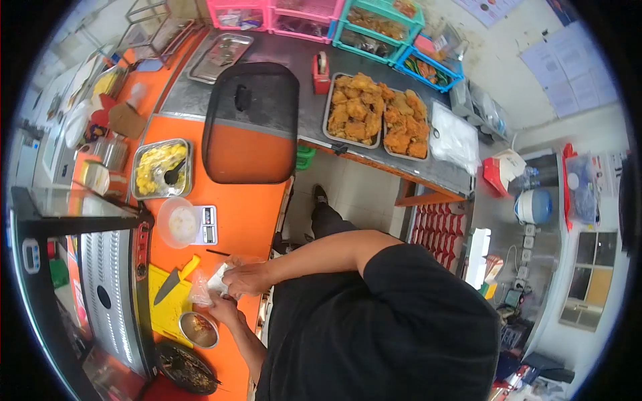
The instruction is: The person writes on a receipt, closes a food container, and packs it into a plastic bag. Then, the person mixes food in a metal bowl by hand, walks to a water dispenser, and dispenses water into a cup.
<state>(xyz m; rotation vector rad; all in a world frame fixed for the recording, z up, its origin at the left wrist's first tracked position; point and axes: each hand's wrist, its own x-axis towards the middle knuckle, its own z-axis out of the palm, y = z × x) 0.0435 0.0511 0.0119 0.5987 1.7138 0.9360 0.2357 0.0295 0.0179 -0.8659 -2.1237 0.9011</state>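
White packet [217, 275] sits within our right hand's [247, 279] closely curled fingers, forearm outstretched; our left hand [225, 309] angles in alongside, its grip unclear, clear plastic [199, 291] just beyond its fingertips.

The right hand [246, 278] covers part of the white packet [217, 278], and whatever it holds cannot be made out. The clear bag [200, 289] near the left hand [224, 309] is too blurred to show any contents. A plastic tub [164, 222] hides one side of the scale [208, 224], whose digits are too small to read, like the print on the wall papers [554, 67]. What lies in the black pan [159, 353] is too dark to name. The black shirt [381, 327] runs off the bottom edge; an arm hides part of one leg [329, 221].
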